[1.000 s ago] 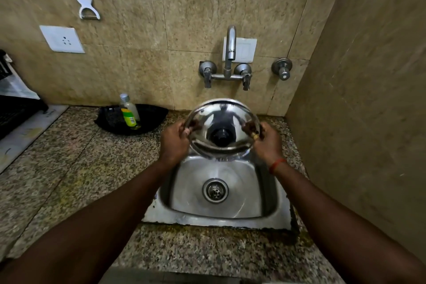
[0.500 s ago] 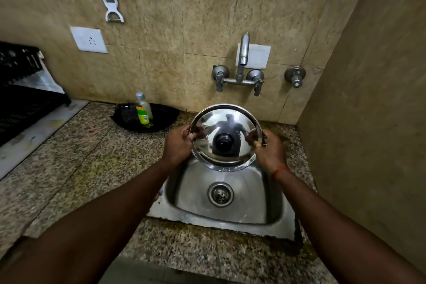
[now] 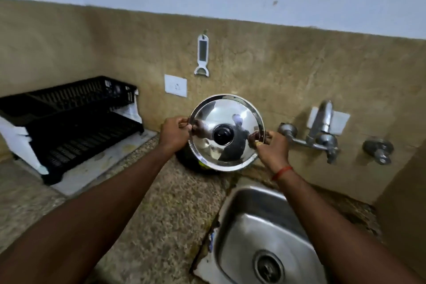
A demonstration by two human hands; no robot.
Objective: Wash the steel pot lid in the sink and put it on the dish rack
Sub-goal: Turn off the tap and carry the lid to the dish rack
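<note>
Transfer to the rack looks like the step in hand. It is best done with the round, mirror-bright steel pot lid with a black centre knob [image 3: 227, 132] gripped at opposite sides of its rim, as it is now, so that possibly wet metal cannot swing or slip. The lid is in the air, tilted up on edge with its knobbed face toward the camera. It is above the speckled granite counter [image 3: 161, 214], between the black two-tier plastic dish rack [image 3: 76, 122] on the left and the chrome wall tap [image 3: 322, 122] on the right. The stainless steel sink [image 3: 242, 226] lies lower right, apart from it. The left hand [image 3: 175, 132] has its fingers [image 3: 184, 122] curled round the left rim. The right hand [image 3: 273, 148], with a red thread at its wrist, pinches the lower right rim. Both arms reach forward, nearly straight. A sensible path, I judge, carries the lid leftward on edge and seats it in the rack before either grip loosens.
</note>
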